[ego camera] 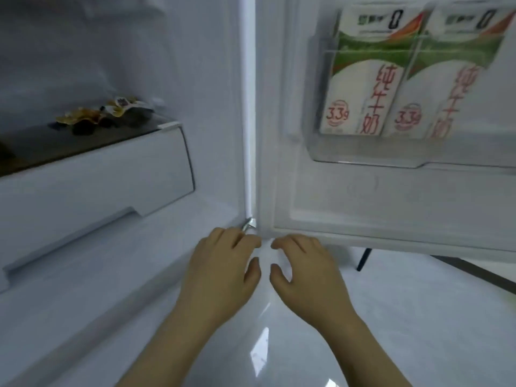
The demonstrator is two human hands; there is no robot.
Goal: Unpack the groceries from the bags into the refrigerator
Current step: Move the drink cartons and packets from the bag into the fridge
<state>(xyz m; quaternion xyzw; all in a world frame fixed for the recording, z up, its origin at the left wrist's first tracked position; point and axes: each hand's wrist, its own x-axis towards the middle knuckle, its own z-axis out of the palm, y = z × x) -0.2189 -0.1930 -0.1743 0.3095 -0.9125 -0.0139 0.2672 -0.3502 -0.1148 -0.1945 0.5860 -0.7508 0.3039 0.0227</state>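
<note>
The refrigerator stands open before me. Two white and green milk cartons (363,76) stand side by side in a clear door bin (363,155) at the upper right. Yellow and dark snack packets (103,115) lie on a dark glass shelf (55,146) at the left, above a white drawer (97,180). My left hand (223,272) and my right hand (304,272) hover side by side near the door's bottom hinge (248,226), fingers loosely curled and apart, holding nothing. No bag is in view.
The open door (391,219) fills the right side, its lower edge just above my right hand. Below it are a glossy white floor (418,331) and a dark furniture leg (363,258). The fridge's white lower front (83,289) runs along the left.
</note>
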